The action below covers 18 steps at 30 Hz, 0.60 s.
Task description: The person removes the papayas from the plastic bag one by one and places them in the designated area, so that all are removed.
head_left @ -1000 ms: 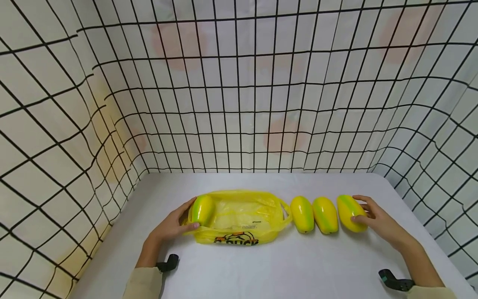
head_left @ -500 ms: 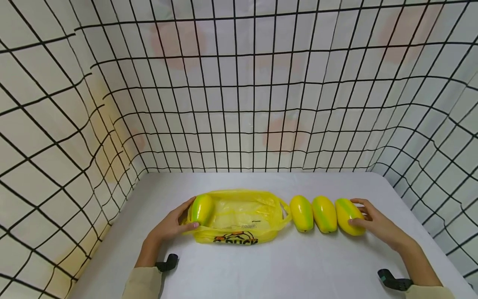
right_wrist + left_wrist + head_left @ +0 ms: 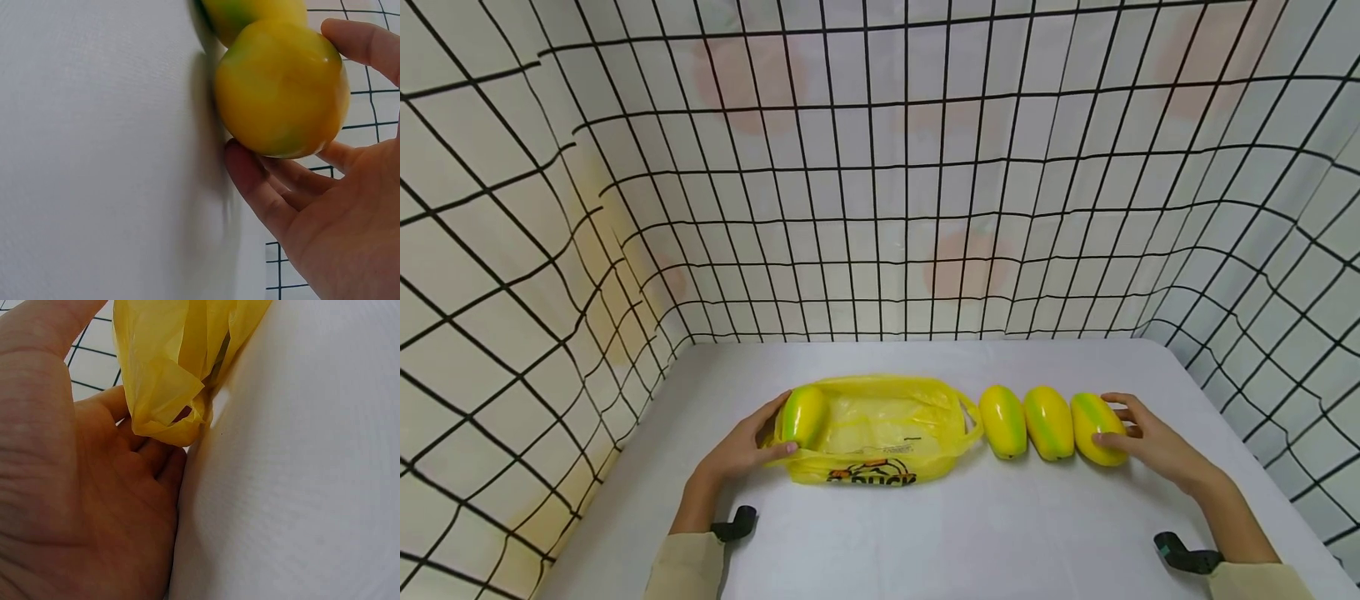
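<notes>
A yellow plastic bag (image 3: pixel 880 417) with black print lies on its side, spread across the table's middle. Inside its left end is one glossy yellow-green papaya (image 3: pixel 805 417). My left hand (image 3: pixel 741 446) grips that end, thumb on the near side and fingers on the far side; the left wrist view shows the gathered yellow plastic (image 3: pixel 162 381) against the fingers. My right hand (image 3: pixel 1157 442) holds the rightmost papaya (image 3: pixel 1093 425) between thumb and fingers. The right wrist view shows this papaya (image 3: pixel 281 90) end-on, low against the white surface.
Two more papayas, a left one (image 3: pixel 1003 423) and a middle one (image 3: pixel 1048 423), stand in a row between the bag and the held papaya. The bag's handle loop (image 3: pixel 972 421) reaches the left one. A black-lined white grid wall (image 3: pixel 880 250) surrounds the white table (image 3: pixel 940 542).
My right hand has brought its papaya slightly left, close beside the middle one. The left hand keeps its place on the bag. The whole head view has shifted a little.
</notes>
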Available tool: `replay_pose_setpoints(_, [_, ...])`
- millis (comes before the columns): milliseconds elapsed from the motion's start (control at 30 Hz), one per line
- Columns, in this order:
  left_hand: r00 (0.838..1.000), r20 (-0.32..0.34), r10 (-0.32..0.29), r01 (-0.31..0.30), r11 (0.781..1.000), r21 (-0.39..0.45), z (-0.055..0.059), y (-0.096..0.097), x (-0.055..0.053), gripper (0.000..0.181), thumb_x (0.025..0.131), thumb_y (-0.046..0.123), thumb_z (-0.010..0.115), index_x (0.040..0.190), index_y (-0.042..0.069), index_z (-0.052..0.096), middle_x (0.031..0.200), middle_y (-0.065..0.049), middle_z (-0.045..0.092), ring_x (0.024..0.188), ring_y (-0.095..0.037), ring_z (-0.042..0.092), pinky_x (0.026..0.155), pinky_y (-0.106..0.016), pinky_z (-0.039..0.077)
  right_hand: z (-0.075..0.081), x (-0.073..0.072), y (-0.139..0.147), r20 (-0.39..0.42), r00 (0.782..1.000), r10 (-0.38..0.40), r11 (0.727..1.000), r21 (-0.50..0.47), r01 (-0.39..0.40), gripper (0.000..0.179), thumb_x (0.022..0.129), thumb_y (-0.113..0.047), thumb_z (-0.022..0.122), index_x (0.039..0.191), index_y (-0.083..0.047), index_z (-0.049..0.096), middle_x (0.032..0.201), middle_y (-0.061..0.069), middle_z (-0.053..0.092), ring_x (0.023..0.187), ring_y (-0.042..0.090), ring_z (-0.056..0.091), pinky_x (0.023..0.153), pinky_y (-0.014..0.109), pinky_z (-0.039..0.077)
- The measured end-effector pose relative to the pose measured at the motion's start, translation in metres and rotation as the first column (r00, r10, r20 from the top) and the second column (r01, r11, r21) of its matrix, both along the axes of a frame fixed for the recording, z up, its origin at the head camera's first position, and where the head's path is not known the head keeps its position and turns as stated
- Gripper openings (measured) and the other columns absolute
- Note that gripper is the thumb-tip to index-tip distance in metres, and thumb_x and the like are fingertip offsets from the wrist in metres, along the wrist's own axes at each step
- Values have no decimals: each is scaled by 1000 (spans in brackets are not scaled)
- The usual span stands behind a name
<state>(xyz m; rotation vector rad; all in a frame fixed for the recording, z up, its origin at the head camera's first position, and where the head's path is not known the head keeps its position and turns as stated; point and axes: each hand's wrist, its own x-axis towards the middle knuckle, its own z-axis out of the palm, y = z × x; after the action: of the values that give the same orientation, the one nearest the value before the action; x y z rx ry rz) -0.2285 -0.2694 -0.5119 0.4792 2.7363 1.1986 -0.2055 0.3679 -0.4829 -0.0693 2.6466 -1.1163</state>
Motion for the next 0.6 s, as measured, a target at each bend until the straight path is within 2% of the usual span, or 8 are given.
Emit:
replay_pose_setpoints(233, [1000, -5, -7, 7, 1000, 10, 0, 0, -1, 92, 80, 52, 73, 154, 32, 22, 160, 0, 28, 147, -29, 28, 117, -55, 26, -1, 0, 0, -3, 1000, -3, 1000, -15, 3, 86, 92, -55, 57, 154, -14, 13, 153, 31, 20, 130, 52, 33, 91, 69, 42])
replay_pose_setpoints(600, [1000, -3, -1, 1, 1000, 0, -3, -1, -1, 91, 81, 53, 71, 154, 34, 21, 161, 1, 26, 148, -29, 25, 117, -58, 24, -3, -2, 1, 15, 1000, -13, 1000, 16, 13, 88, 92, -57, 54, 155, -15, 10, 153, 33, 19, 129, 51, 34, 86, 67, 44])
